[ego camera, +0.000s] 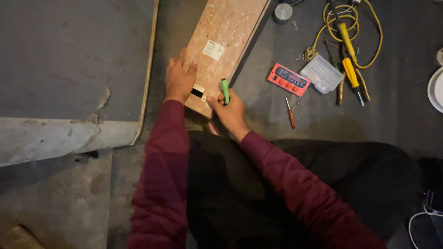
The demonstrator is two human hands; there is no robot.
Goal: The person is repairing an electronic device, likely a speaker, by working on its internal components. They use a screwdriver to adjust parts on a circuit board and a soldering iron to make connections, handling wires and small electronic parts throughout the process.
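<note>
Down low, left hand (179, 78) spread flat on long speckled chipboard panel (221, 41); right hand (229, 110) closed around green-handled screwdriver (224, 90) at panel's near end, beside red module (289, 80).

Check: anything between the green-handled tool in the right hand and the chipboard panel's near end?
Nothing visible. The right hand holds the green-handled tool directly at the near end of the chipboard panel, beside its small dark cutout. The left hand rests on the panel's left edge, clear of the tool.
</note>
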